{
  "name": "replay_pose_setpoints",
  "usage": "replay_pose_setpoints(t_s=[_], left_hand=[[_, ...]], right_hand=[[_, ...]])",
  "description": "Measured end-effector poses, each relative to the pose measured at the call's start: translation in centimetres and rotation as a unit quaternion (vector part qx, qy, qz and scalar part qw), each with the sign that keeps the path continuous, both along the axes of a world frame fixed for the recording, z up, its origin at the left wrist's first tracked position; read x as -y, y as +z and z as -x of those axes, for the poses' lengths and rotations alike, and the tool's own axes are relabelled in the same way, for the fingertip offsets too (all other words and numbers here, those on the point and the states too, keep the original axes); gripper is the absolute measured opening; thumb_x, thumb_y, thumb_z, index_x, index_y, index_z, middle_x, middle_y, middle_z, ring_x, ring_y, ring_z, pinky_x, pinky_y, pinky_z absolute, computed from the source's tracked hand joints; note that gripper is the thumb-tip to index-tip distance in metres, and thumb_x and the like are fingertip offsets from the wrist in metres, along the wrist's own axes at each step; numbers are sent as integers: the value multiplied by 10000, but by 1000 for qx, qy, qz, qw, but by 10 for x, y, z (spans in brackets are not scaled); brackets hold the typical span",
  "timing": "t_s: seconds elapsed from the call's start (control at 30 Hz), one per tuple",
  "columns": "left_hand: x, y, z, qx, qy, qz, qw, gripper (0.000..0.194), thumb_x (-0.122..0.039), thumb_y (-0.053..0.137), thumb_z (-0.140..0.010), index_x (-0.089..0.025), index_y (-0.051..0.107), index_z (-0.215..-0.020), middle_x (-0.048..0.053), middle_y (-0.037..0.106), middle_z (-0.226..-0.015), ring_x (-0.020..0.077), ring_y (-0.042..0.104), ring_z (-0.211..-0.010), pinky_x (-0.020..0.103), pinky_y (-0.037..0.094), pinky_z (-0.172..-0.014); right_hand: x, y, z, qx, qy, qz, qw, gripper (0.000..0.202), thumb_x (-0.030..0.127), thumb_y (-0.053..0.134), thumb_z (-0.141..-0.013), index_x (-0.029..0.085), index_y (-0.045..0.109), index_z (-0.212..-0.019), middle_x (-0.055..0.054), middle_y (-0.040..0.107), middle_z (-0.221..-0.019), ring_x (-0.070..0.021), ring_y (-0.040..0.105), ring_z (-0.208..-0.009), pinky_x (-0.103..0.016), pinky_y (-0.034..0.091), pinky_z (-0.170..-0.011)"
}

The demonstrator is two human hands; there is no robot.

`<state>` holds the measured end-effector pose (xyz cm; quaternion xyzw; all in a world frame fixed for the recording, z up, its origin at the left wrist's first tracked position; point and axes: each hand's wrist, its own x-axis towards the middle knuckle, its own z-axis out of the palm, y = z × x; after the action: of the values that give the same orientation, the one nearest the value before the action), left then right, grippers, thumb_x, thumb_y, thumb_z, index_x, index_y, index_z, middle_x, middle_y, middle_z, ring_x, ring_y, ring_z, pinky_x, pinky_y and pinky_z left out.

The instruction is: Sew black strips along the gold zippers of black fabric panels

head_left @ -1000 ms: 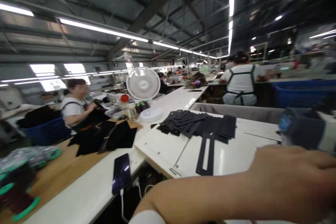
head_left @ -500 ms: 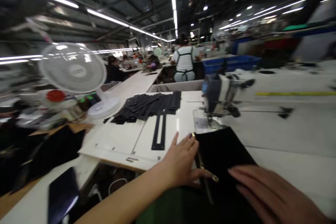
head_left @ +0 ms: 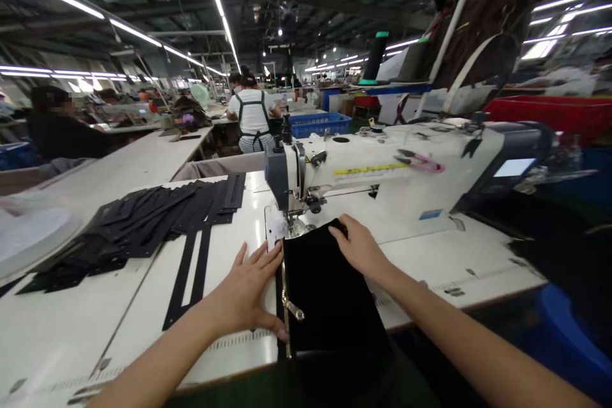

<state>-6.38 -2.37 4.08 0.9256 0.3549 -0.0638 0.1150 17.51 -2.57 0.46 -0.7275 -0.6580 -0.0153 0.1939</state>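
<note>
Fingers of the left hand [head_left: 246, 299] spread flat, tips and thumb along the zipper [head_left: 284, 277] at the left edge of the black fabric [head_left: 329, 299]. Right hand [head_left: 361, 248] pinches its far right corner. Fabric lies between both, reaching the front edge of the table [head_left: 138, 325]; far edge close to the sewing machine [head_left: 406, 191] needle area. Narrow bare gap leftward to a slotted strip [head_left: 201, 264], dark pile [head_left: 157, 220] beyond; wider open surface rightward.

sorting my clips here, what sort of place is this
Most likely a sewing workshop: a white and dark-grey sewing machine, a flat black fabric piece with a gold-coloured metal zip, and a pile of flat dark strips.
</note>
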Motion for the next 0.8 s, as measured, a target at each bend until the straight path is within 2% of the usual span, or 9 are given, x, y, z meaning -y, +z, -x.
replay_pose_setpoints(t_s=[0.1,0.2,0.3,0.37,0.47,0.53,0.67,0.8], left_hand=[[-2,1,-8,-16,15,7,1000,1126,-745,524,-571,-118,91,-1400,138,53,-1453,340,16,-1326,575,-26,-1038],[0,3,-13,-27,24,15,999,1190,-787,509,-539,-107,50,-1401,135,16,-1452,351,-37,-1318,565,-45,-1039],[0,4,-15,-32,25,25,999,1213,-809,490,-528,-104,30,-1401,129,-16,-1451,362,-78,-1307,563,-53,-1039],[-1,4,-16,-37,23,32,999,1221,-811,484,-527,-91,24,-1399,138,-34,-1448,372,-89,-1301,566,-53,-1037],[-3,2,-16,-37,25,33,998,1256,-812,506,-495,-79,36,-1399,152,-44,-1445,378,-93,-1299,564,-47,-1039],[-5,1,-15,-31,25,34,999,1260,-808,521,-483,-83,48,-1400,152,-40,-1446,376,-88,-1302,563,-40,-1041],[1,-2,-9,10,14,21,1000,1152,-758,520,-569,-84,88,-1398,154,23,-1455,351,-44,-1319,568,-24,-1044],[29,-6,-4,75,-27,-20,997,806,-585,589,-699,-189,311,-1344,105,214,-1443,302,79,-1335,564,0,-1058]], right_hand=[[-1,-2,2,60,-10,1,998,203,256,362,-931,126,514,-967,-64,628,-673,-203,610,-614,-249,370,-509],[-1,2,4,115,4,15,993,180,201,403,-906,97,548,-931,-99,631,-655,-238,611,-586,-281,385,-511],[4,14,16,154,27,-8,988,261,73,349,-879,37,537,-1056,-198,633,-900,-303,605,-824,-386,435,-671],[11,16,28,163,112,-53,979,351,78,332,-882,24,467,-1202,-221,547,-1149,-314,502,-1071,-451,394,-852],[22,3,41,130,280,-69,949,429,204,325,-911,63,374,-1314,-142,394,-1347,-241,321,-1259,-445,281,-1021],[26,-10,44,105,318,-36,941,457,236,311,-913,86,329,-1345,-104,317,-1395,-203,252,-1298,-437,237,-1055],[28,-22,41,75,313,-13,947,473,250,315,-912,95,299,-1358,-92,250,-1418,-194,198,-1315,-452,203,-1069],[28,-19,40,75,315,-11,946,460,231,285,-915,83,315,-1349,-90,260,-1411,-186,208,-1312,-448,214,-1067]])
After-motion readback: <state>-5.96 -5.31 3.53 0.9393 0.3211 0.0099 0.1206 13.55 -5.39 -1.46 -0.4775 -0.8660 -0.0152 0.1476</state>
